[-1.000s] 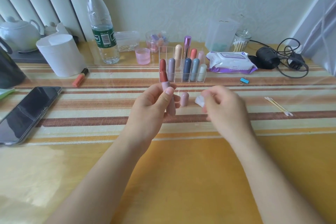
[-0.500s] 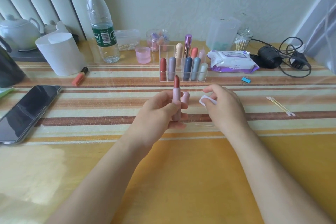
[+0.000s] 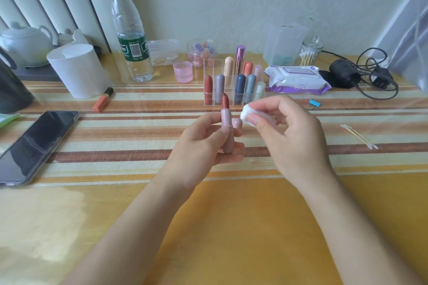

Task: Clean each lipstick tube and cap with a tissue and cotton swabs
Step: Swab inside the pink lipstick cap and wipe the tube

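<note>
Pink plastic sits mid-frame: the left hand (image 3: 203,143) curls its fingers round an uncapped lipstick tube (image 3: 225,127), held upright with the red bullet wound out. Just right of it, the right hand (image 3: 291,136) pinches a white tissue wad (image 3: 246,113) between thumb and fingertips, near the tube's top but apart from it. Behind the tube, its pink cap (image 3: 237,122) stands on the striped table (image 3: 231,227). Cotton swabs (image 3: 357,136) lie loose at mid right. Farther back, a clear organiser (image 3: 234,85) holds capped lipsticks. Nothing shows which are clean, so this tube's wiping seems barely begun, with cap and swab work left.
</note>
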